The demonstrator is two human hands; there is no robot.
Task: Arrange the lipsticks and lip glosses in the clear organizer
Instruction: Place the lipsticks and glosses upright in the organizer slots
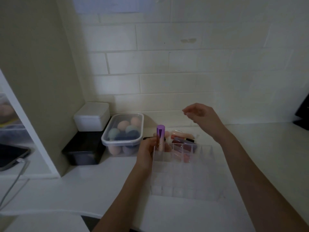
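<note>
A clear organizer (pixel 184 180) with many small compartments stands on the white counter in front of me. My left hand (pixel 147 153) grips an upright lip gloss (pixel 160 137) with a purple cap and a pale pink tube, its lower end at the organizer's back left corner. Behind the organizer lies a loose pile of lipsticks and glosses (pixel 182 137), pink, red and dark. My right hand (pixel 200 114) hovers above and behind that pile, fingers loosely curled, nothing in it.
A clear lidded tub of makeup sponges (pixel 122 131) stands left of the pile. Further left a white box (pixel 91 117) sits on a black box (pixel 83 151). A tiled wall runs behind the counter, and a dark object (pixel 303 111) is at the far right.
</note>
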